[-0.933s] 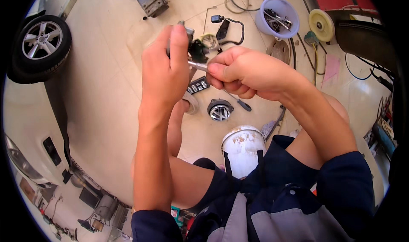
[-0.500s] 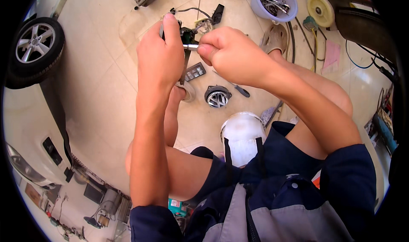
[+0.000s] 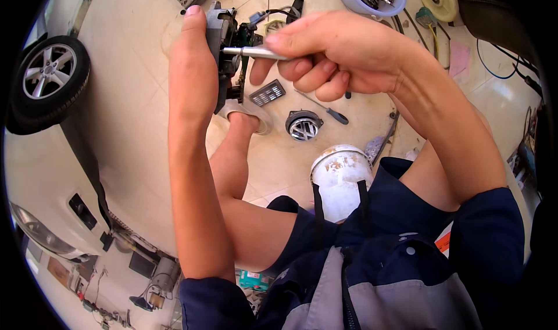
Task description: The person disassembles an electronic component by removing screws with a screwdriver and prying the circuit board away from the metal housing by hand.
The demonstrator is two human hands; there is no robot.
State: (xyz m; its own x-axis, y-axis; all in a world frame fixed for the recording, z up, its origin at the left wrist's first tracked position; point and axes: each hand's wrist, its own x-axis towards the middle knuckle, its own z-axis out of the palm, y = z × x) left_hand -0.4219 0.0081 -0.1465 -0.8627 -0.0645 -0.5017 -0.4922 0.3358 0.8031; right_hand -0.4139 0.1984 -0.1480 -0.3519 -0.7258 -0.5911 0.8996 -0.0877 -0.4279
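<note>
My left hand [image 3: 193, 77] is wrapped round a black plastic car part [image 3: 220, 31] with a metal plate and wiring on its right side. Its thumb lies along the top of the part, and the other fingers are hidden behind. Between thumb and forefinger, my right hand [image 3: 354, 54] pinches a slim silver metal tool [image 3: 258, 52], its other fingers loosely curled. The tool points left, with its thin tip against or in the black part. What the tip touches is too small to make out.
On the tiled floor lie a black vent grille [image 3: 268, 92], a round black-and-chrome badge [image 3: 303, 126] and a screwdriver [image 3: 337, 116]. A white bucket [image 3: 343, 176] stands between my legs. Farther off are a tub of tools [image 3: 372, 7], a wheel [image 3: 51, 74] and a white bumper [image 3: 49, 179].
The black part has turned and shifted left with my left hand, showing more of its side. My right hand has rolled over from a fist, baring more of the silver tool.
</note>
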